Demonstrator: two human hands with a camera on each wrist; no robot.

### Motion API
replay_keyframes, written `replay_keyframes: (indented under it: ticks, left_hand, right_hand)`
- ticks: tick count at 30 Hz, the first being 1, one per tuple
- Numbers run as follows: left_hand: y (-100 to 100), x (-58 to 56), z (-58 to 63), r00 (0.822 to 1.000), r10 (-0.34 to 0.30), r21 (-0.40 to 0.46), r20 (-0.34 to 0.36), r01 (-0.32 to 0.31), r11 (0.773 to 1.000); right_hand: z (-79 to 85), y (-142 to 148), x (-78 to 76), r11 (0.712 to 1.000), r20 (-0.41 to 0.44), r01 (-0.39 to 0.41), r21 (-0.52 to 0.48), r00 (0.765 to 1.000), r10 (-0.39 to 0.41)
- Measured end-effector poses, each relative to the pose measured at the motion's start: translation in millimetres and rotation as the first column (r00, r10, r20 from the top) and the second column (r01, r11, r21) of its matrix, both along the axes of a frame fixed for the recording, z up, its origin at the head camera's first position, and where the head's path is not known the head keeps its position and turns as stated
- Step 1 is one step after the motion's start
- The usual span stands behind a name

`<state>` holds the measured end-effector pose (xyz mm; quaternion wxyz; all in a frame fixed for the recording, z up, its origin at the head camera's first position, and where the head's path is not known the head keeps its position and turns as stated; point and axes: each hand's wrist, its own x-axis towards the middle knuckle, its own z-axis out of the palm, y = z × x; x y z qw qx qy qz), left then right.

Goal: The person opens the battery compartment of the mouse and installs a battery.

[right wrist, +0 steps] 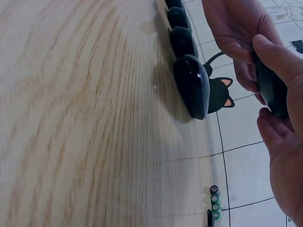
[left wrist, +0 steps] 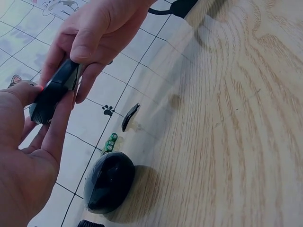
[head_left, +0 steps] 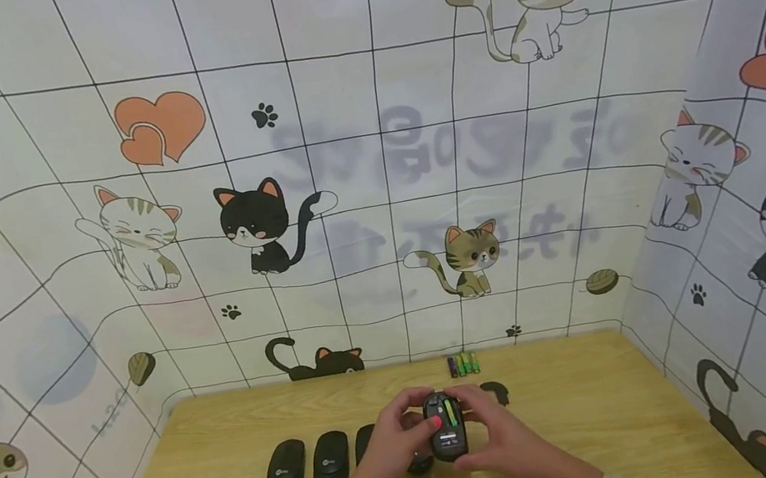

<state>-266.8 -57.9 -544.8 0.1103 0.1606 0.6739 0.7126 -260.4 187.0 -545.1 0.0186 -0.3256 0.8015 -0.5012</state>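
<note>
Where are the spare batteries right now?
In the head view the batteries lie at the table's far edge by the wall, just beyond the hands.

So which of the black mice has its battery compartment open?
The mouse held up by both hands, underside showing a green battery; the others lie on the table, top side up.

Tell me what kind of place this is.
Probably a staged tabletop booth, not a lived-in room: a wooden table enclosed by cartoon-cat sheeting, with black mice in a row and spare batteries.

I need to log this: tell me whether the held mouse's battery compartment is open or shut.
Open: the mouse shows its underside with a green battery exposed; its cover lies apart on the table.
</note>
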Motion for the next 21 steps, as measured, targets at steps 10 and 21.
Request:
replay_keyframes:
  ticks: [10, 21]
  left_hand:
    - [0, -0.9, -0.3, 0.999, -0.027, -0.03, -0.027, 0.026, 0.999]
    - [1, -5.2, -4.0, 0.987, -0.127, -0.109, -0.094, 0.117, 0.987]
  right_hand:
    - [0.3, 5, -1.6, 1.0, -0.047, 0.011, 0.007, 0.999, -0.011]
    - [-0.7, 15, -11.5, 0.999, -0.049, 0.036, 0.02, 0.998, -0.035]
